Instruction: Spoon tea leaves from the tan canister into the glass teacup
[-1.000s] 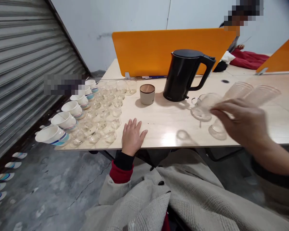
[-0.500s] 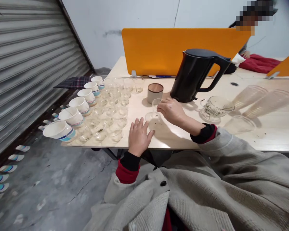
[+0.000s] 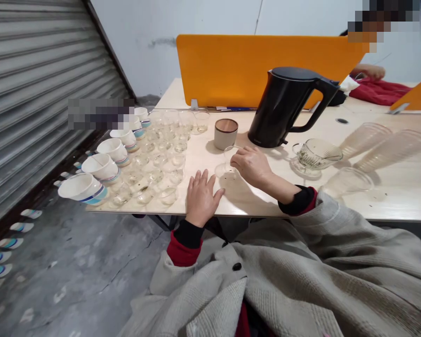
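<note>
Centrally, the right hand (image 3: 251,164) grips a small clear glass (image 3: 229,156) by its rim, the glass upright on the counter (image 3: 389,196) just in front of the black kettle (image 3: 287,107). The left hand (image 3: 200,196) lies flat, fingers spread, at the near edge, likely bracing. Rows of glasses (image 3: 161,154) sit at left, grouped apart.
</note>
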Available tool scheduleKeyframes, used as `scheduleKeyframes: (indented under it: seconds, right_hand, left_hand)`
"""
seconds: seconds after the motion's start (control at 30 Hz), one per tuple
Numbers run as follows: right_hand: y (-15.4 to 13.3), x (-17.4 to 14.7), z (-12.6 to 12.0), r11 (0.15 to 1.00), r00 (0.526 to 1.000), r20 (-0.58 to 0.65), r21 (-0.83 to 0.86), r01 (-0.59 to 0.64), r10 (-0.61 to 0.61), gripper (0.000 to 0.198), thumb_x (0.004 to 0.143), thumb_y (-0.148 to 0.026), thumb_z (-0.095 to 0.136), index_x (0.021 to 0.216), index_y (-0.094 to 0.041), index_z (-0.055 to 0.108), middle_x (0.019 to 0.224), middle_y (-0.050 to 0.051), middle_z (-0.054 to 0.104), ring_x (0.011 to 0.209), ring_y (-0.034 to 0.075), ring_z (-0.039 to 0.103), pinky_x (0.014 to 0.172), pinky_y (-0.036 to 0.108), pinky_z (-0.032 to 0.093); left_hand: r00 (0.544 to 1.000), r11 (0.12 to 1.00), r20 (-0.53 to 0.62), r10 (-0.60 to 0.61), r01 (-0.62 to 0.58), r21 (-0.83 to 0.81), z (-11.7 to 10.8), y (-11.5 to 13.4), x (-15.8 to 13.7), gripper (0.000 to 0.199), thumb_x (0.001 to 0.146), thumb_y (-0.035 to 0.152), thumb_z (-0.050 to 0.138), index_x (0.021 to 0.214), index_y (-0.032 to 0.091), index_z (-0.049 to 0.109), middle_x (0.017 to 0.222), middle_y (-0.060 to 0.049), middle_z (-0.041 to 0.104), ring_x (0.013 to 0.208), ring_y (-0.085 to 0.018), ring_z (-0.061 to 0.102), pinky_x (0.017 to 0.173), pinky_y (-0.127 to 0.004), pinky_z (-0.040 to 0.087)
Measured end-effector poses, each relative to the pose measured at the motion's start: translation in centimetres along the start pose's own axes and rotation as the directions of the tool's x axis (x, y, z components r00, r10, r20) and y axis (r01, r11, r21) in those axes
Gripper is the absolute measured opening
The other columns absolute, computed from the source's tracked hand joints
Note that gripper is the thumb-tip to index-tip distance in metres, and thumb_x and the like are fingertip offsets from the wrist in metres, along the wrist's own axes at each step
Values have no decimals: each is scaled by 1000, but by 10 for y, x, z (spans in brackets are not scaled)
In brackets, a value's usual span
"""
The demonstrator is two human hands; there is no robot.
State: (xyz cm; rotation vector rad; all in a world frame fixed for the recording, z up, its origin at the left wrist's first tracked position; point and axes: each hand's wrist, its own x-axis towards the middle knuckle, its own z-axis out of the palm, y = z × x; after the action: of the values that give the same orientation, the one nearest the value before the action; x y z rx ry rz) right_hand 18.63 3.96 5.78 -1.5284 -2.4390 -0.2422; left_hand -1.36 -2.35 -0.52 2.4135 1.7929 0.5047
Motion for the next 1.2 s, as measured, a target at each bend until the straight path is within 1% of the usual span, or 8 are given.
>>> scheduleKeyframes:
  seconds: [0.3, 0.4, 0.57, 0.67, 0.8, 0.93, 1.07, 1.2]
  right_hand:
    - [-10, -5, -2, 997, 1000, 13, 66, 26, -27, 20, 104, -22, 63, 100, -16, 83, 107, 14, 80, 106, 31, 66, 88, 40, 42]
    - [-1, -9, -9, 978, 994, -110, 206, 32, -10, 25, 105, -30, 62, 120, -20, 80, 124, 14, 78, 115, 33, 65, 96, 44, 48]
    - [33, 14, -13, 953, 928, -314, 282, -110, 200, 46, 108, -46, 50, 142, -22, 69, 136, 17, 72, 121, 36, 62, 106, 53, 50]
    - [55, 50, 0, 940, 913, -302, 285, -188, 274, 59, 107, -57, 50, 150, -20, 62, 145, 20, 65, 129, 38, 60, 108, 54, 50]
    - [68, 98, 25, 920, 952, -155, 339, -198, 262, 77, 101, -67, 58, 156, -13, 54, 155, 24, 56, 141, 39, 55, 115, 54, 47]
    - [65, 124, 40, 896, 972, -32, 394, -204, 235, 78, 96, -68, 66, 150, -13, 59, 144, 23, 61, 127, 35, 63, 108, 47, 53]
    - [65, 128, 48, 874, 957, -89, 436, -213, 277, 59, 94, -61, 73, 136, -20, 69, 123, 18, 68, 104, 33, 69, 89, 46, 59]
    - [76, 117, 43, 888, 922, -208, 401, -224, 327, 70, 92, -58, 75, 148, -17, 63, 130, 20, 66, 113, 36, 68, 95, 48, 57]
  left_hand:
    - [1000, 1000, -10, 11, -11, -9, 0, -1, 0, 52, 105, 40, 60, 150, 15, 64, 169, -19, 51, 161, -42, 41, 132, -62, 33]
    - [999, 1000, -35, 22, -22, -19, 3, -1, -1, 50, 104, 40, 61, 149, 17, 64, 167, -19, 53, 160, -41, 43, 132, -62, 34]
    - [1000, 999, -21, 16, -17, -32, 3, -2, -1, 53, 104, 43, 62, 149, 15, 64, 167, -21, 52, 161, -42, 42, 132, -62, 33]
    - [1000, 999, -7, 6, -7, -31, 2, -2, -1, 54, 104, 44, 61, 150, 15, 63, 168, -21, 51, 161, -42, 41, 132, -63, 32]
    - [1000, 999, -6, 12, -12, -33, 2, -2, -1, 54, 105, 44, 60, 151, 15, 63, 168, -20, 51, 160, -43, 42, 132, -64, 33]
    - [1000, 999, -22, 8, -9, -46, 4, -3, -1, 53, 105, 43, 60, 150, 15, 64, 168, -19, 52, 160, -42, 43, 131, -64, 35]
    - [999, 998, -40, 11, -13, -55, 6, -4, -2, 52, 106, 45, 59, 149, 17, 64, 167, -18, 53, 160, -41, 44, 131, -63, 35]
    - [999, 998, -35, 0, -3, -64, 5, -3, -2, 52, 106, 43, 59, 149, 16, 64, 168, -18, 52, 160, -41, 43, 132, -63, 34]
